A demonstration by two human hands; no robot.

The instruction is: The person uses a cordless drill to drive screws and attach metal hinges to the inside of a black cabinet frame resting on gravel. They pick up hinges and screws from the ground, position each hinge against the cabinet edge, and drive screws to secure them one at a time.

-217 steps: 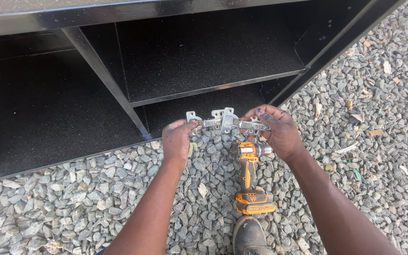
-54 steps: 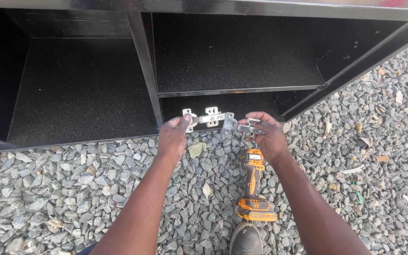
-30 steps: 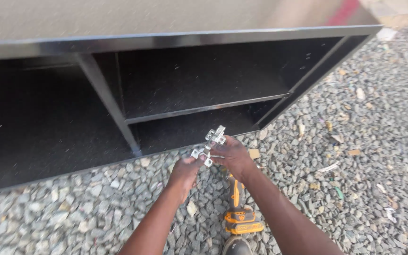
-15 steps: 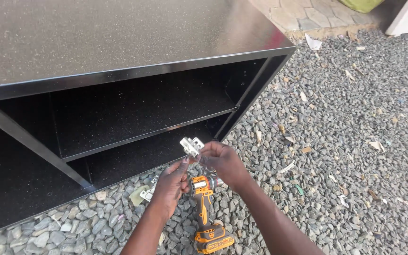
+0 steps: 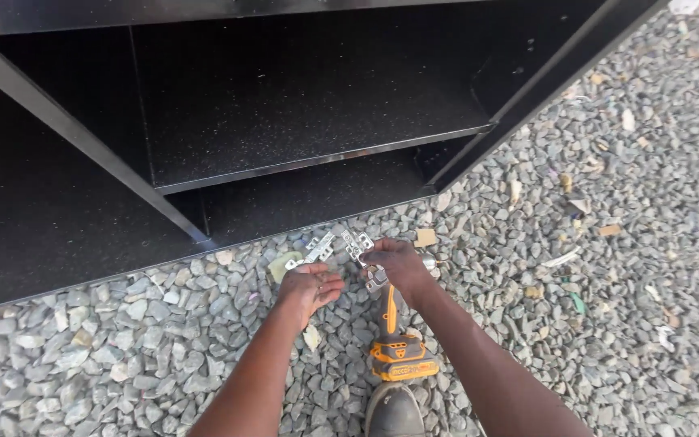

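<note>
Two metal hinges are held just in front of the black cabinet (image 5: 285, 121): one hinge (image 5: 315, 250) by the left hand (image 5: 311, 287), another hinge (image 5: 363, 252) pinched in the right hand (image 5: 398, 265), fingers closed, above the orange drill (image 5: 394, 340).

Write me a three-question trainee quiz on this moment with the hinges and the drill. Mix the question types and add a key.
1. True or false: the left hand and the right hand each hold a metal hinge, the left hinge and the right hinge.
2. The orange cordless drill lies: A) on the cabinet shelf, B) on the gravel below the right hand, C) in the left hand.
3. Fill in: the dark toe at the bottom edge, beside the drill's base, belongs to a ____.

Key: 1 true; 2 B; 3 shoe.
</note>
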